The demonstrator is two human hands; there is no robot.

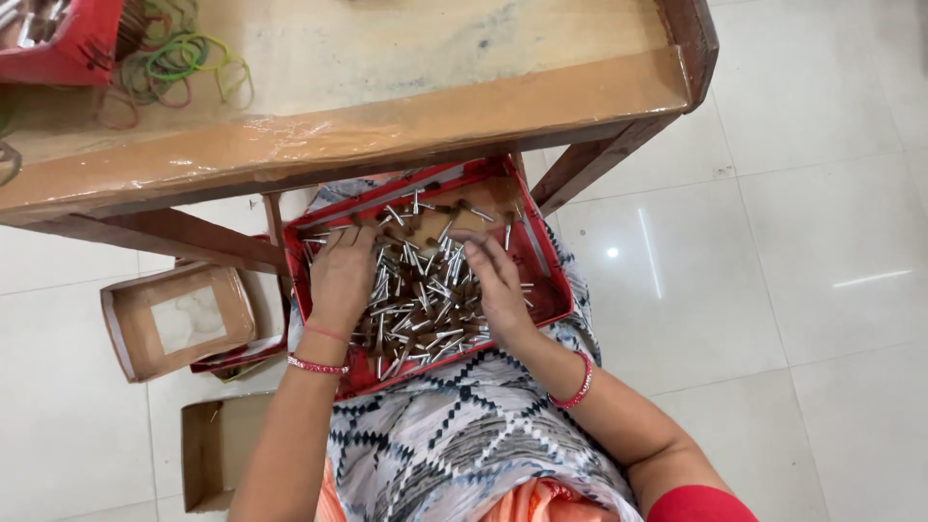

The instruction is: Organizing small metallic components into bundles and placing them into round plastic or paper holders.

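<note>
Left hand (340,275) palm down, fingers loosely curled into the pile of small silver-and-brown sticks (425,309), left part of red tray (547,280). Right hand (498,285) palm down too, fingers spread flat over the sticks on the right part. Neither hand visibly pinching a single stick; grip under the fingers hidden. Tray resting on lap, over patterned cloth (464,435), just under front edge of wooden table (387,126). Bangles at both wrists. Coloured rubber bands (184,63) on table top, far left, next to another red box (58,43). Open cardboard boxes (179,319) on white tiled floor, left of the lap.
</note>
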